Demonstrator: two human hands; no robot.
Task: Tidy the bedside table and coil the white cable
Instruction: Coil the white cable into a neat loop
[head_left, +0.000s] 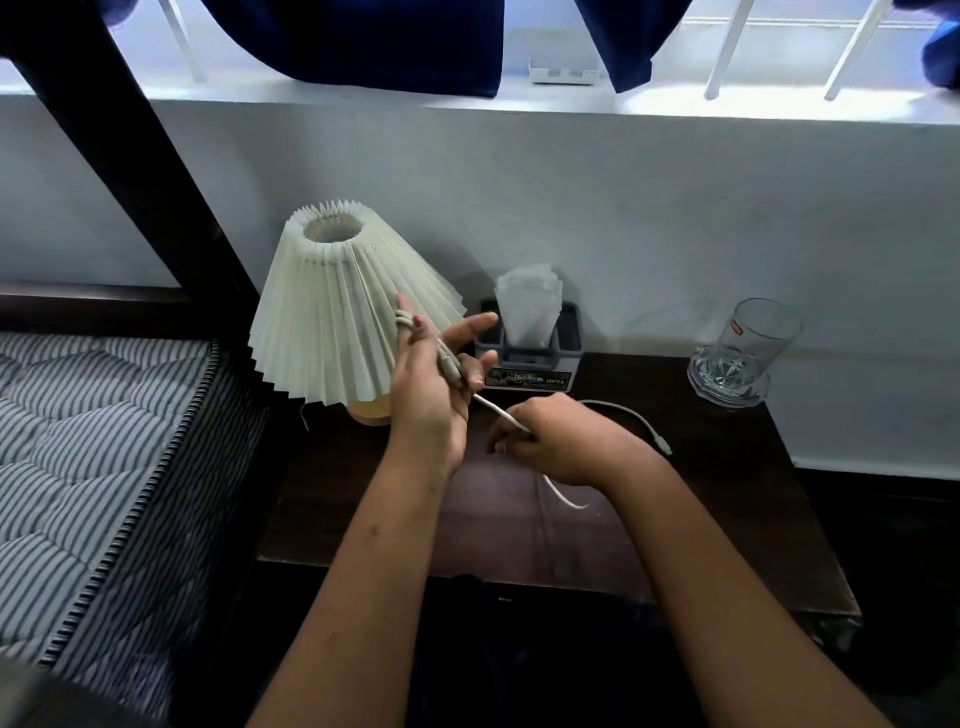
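Head view
Table (701, 519): dark wood bedside top, set against a pale wall under a window sill.
Left hand (431, 395): raised above the table in front of the lamp, palm turned toward the right, fingers spread and pointing up.
Cable (496, 410): white; several turns wound around the left hand's fingers, loops visible near the fingertips and across the palm.
Cable run: from the left palm a straight stretch passes down to the right hand, then curves below that wrist and lies on the table; a further arc lies on the wood right of the hand and ends in a small plug (666, 448).
Right hand (550, 441): low over the table, fingers curled and pinched on the cable just right of the left wrist.
Hands, relation: close together, not touching; cable taut between them.
Lamp (343, 312): pleated cream shade, tilted, on a pale wooden base at the table's left rear corner; left hand overlaps the shade.
Tissue holder (530, 353): grey box at the rear centre, white tissue sticking up, label on its front.
Glass (737, 353): clear, near the right rear corner, beside the wall.
Mattress (78, 467): striped, left of the table.
Curtain (363, 41): dark blue, hanging over the sill above.
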